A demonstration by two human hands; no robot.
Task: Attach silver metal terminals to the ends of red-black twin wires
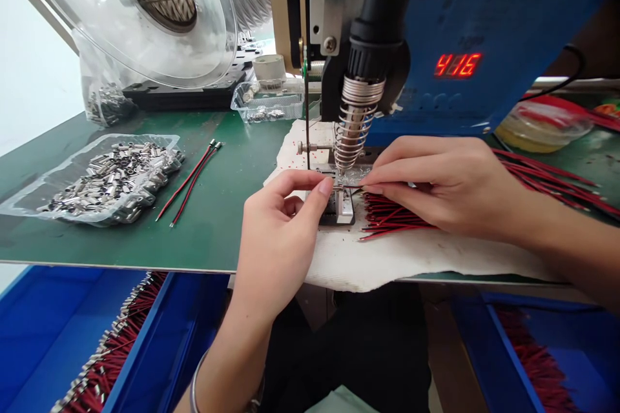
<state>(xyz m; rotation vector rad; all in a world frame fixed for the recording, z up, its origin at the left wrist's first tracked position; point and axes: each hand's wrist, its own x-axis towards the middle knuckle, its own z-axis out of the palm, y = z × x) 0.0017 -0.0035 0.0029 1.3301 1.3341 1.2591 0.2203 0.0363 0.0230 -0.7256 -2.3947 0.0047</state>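
At the small metal fixture [345, 208], my left hand [278, 239] is closed in a pinch of thumb and forefinger. What sits between those fingertips is too small and covered to make out. From the right, my right hand [436, 181] pinches a thin dark wire [356, 187] whose end lies over the fixture, close to the left fingertips. Directly above is the soldering machine's spring-wrapped iron [358, 122], pointing down. Partly beneath my right hand lies a bundle of red and black wires [387, 214] on a whitish cloth [349, 271].
Left on the green table [213, 206] are a clear tray [24, 206] of metal connectors and two finished-looking wires [188, 181]. A fume hood [97, 13] hangs behind. Blue bins [194, 329] with wires stand below. A blue controller [508, 32] shows red digits.
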